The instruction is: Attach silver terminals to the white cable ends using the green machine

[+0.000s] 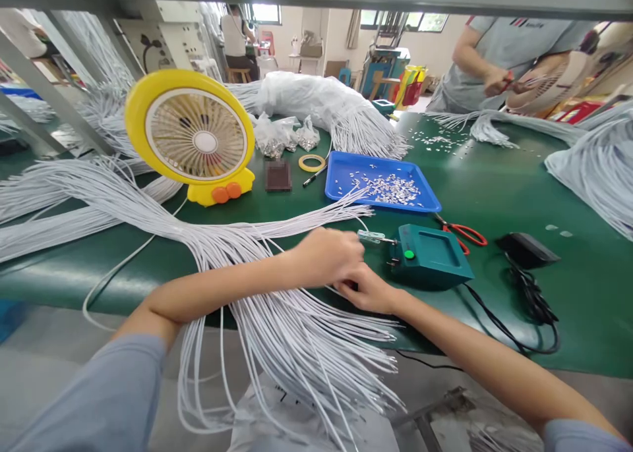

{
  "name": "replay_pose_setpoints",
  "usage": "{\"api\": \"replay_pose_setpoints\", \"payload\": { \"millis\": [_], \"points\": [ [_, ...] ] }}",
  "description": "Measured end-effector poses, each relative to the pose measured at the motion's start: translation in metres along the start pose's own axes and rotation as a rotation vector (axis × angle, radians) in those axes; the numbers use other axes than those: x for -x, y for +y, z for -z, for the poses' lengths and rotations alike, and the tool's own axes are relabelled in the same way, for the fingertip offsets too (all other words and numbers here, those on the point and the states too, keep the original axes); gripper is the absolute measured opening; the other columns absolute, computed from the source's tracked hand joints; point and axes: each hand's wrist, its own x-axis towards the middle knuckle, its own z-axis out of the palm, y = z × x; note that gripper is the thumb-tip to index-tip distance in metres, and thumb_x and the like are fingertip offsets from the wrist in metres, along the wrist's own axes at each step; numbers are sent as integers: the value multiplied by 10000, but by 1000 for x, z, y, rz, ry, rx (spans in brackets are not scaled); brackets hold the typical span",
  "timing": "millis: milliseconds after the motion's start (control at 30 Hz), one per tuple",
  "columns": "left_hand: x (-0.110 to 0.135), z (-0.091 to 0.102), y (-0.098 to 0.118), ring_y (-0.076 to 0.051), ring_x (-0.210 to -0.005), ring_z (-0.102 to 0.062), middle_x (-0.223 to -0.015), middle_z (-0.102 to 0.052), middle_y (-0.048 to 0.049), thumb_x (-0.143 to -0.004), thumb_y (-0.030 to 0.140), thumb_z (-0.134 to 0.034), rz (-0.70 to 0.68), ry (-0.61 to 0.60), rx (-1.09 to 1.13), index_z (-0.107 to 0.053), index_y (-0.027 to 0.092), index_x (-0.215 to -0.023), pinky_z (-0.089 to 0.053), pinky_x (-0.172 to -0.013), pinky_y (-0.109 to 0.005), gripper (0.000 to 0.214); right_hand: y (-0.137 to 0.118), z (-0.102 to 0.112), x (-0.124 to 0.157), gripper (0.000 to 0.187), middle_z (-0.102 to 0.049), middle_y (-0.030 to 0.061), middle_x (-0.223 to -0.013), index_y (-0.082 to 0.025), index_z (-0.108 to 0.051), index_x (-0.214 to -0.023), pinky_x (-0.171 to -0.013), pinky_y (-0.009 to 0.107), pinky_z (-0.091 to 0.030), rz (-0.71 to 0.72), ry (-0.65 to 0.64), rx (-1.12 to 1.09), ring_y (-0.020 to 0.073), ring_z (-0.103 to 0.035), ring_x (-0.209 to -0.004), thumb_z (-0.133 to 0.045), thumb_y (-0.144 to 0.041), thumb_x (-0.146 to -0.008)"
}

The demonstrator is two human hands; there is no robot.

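My left hand [329,257] is closed, its fingers curled over just above my right hand [368,288]. The right hand's fingers are bent in a pinch, and the two hands touch. Whatever lies between the fingers is hidden. Under my left forearm a thick bundle of white cables [281,327] fans out over the table's front edge. Several strands [316,221] point toward the blue tray [383,165], which holds many small metal terminals [395,190]. Right of my hands sits a small green machine [430,254] with a green button and a clear-guarded front end.
A yellow fan [195,136] stands at the left. Behind the hands lie a roll of tape [311,163], a pen [315,176] and bagged parts [277,136]. Red-handled scissors [465,233] and a black adapter [528,249] lie right. A co-worker [514,63] works across the table.
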Motion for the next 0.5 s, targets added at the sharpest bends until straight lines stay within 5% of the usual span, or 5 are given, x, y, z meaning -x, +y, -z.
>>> {"api": "replay_pose_setpoints", "payload": {
  "millis": [33,133,333,500],
  "points": [
    [-7,1,-14,-237,-917,-667,-990,-690,-98,-937,281,-474,174,0,-45,-682,150,-933,-476,-728,-323,246,-5,0,1,213,-723,67,-818,-148,-710,-936,-647,262,-505,20,-28,-16,149,-623,-690,-511,-134,-859],
    [-22,-8,-47,-294,-959,-670,-996,-695,-165,-856,184,-565,336,-27,-77,-683,99,-940,-484,-771,-357,168,-13,-1,3,273,-738,79,-896,-151,-708,-1029,-720,272,-515,77,-73,-65,163,-625,-793,-518,-105,-838],
    [-31,-25,-66,-308,-940,-672,-967,-697,-207,-809,81,-471,427,-5,53,-703,75,-904,-473,-799,-378,250,-10,-1,4,315,-744,73,-968,-159,-699,-1060,-761,305,-524,98,-78,-82,183,-603,-863,-528,-84,-806],
    [-37,-14,-64,-190,-722,-652,-754,-682,-97,-828,212,-495,404,7,330,-685,102,-775,-473,-677,-267,225,-10,-1,4,319,-747,62,-1027,-160,-703,-1060,-811,312,-530,95,-96,-97,182,-621,-907,-523,-77,-810]
  ]
}}
